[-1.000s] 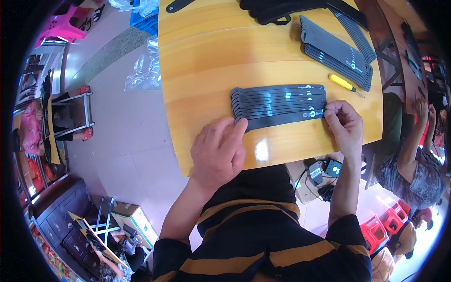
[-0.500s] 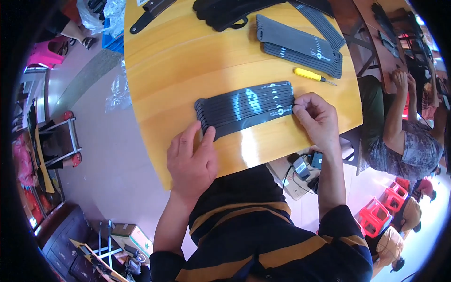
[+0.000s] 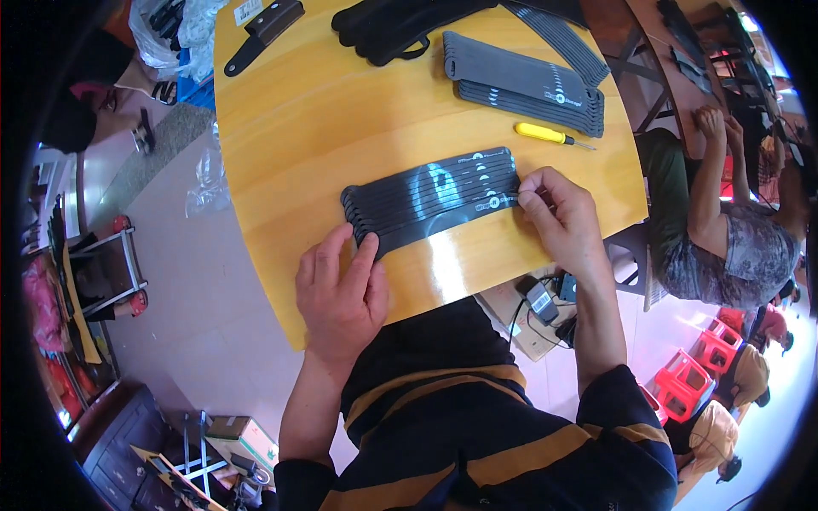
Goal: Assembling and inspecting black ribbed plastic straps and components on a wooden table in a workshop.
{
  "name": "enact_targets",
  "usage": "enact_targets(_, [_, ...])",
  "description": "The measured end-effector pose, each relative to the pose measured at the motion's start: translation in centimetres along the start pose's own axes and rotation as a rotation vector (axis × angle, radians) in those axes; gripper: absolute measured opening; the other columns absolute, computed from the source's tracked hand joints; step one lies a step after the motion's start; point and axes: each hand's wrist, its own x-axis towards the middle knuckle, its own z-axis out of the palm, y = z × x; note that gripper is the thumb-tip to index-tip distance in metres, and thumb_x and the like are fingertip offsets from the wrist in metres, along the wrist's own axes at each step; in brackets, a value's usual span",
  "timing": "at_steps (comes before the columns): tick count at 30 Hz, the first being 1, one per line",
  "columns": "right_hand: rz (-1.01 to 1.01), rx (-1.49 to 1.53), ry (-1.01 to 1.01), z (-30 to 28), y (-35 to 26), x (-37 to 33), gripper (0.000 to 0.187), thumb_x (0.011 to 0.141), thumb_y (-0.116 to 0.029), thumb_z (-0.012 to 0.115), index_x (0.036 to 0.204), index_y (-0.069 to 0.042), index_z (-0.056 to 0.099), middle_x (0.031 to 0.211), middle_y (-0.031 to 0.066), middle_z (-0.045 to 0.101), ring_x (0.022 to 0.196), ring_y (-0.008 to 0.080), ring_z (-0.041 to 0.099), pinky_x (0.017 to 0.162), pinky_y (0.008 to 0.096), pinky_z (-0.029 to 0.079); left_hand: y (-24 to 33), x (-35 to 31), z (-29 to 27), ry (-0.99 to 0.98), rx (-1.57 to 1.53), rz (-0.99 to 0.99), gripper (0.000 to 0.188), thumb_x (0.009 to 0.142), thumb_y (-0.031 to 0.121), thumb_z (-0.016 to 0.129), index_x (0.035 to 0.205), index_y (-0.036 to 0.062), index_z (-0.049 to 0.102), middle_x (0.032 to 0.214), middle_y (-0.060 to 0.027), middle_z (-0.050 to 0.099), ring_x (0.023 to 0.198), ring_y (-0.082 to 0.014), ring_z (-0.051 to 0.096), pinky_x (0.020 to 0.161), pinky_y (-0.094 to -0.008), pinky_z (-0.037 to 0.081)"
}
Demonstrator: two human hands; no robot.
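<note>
A fanned stack of flat, glossy black strips [image 3: 430, 198], with rounded left ends and pale print, lies on the yellow wooden table in front of me. At its lower left corner, my left hand [image 3: 342, 285] grips the rounded ends between thumb and forefinger. My right hand [image 3: 561, 217] pinches the right end of the nearest strip, fingertips pressed together. Beyond the right hand lies a yellow-handled screwdriver [image 3: 541, 132]. Farther back rest more overlapping dark grey strips [image 3: 515, 68] of similar shape.
The wooden table [image 3: 298, 128] also carries black fabric-like pieces [image 3: 383, 30] and a dark sheath-like item [image 3: 273, 21] at the back. A seated person [image 3: 724, 247] works at another table to the right. Red stools [image 3: 684, 387] stand on the floor at lower right.
The table and its contents have shifted slightly left and down in view. Both hands keep their places at the ends of the black strips. A person's feet at upper left have moved.
</note>
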Motion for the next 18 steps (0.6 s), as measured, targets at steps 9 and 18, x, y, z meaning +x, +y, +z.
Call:
enact_targets(9, [-0.188, -0.216, -0.038, -0.4, -3.6, -1.1, 0.005, 0.099, -0.002, 0.061, 0.096, -0.003, 0.056, 0.08, 0.0158, 0.066, 0.077, 0.0338, 0.07, 0.069, 0.0393, 0.053, 0.1, -0.1, -0.1, 0.043, -0.024, -0.001, 0.028, 0.083, 0.011, 0.077, 0.111, 0.0066, 0.076, 0.123, -0.0134, 0.065, 0.101, -0.0331, 0.063, 0.085, -0.042, 0.052])
enact_targets(18, [-0.395, -0.221, 0.056, 1.8, -5.2, -2.5, 0.008, 0.097, -0.001, 0.066, 0.099, -0.003, 0.058, 0.082, 0.0117, 0.065, 0.071, 0.0244, 0.069, 0.067, 0.0328, 0.054, 0.2, -0.2, -0.2, 0.032, -0.048, -0.029, 0.034, 0.079, 0.012, 0.082, 0.112, 0.0048, 0.076, 0.123, -0.0149, 0.065, 0.104, -0.0345, 0.063, 0.09, -0.0446, 0.052])
